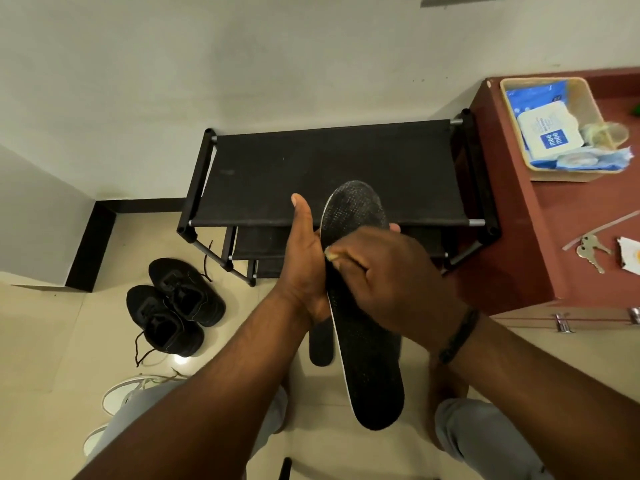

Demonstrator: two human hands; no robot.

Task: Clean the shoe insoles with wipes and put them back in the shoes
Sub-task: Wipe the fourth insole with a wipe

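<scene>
Between my two hands sits one insole (363, 358). My left hand (304, 271) grips its edge; my right hand (391, 271) curls over the middle, wipe hidden. Down left of my grip, both shoes (173, 306) wait. Cleaning is going on; putting back is left.

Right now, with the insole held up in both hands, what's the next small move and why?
Probably draw the right hand down the insole toward its near end. The left hand grips its edge and the right hand's curled fingers press on its middle, but whether they hold a wipe cannot be seen. The near half looks unwiped, and a second insole lies on the floor beneath.
</scene>
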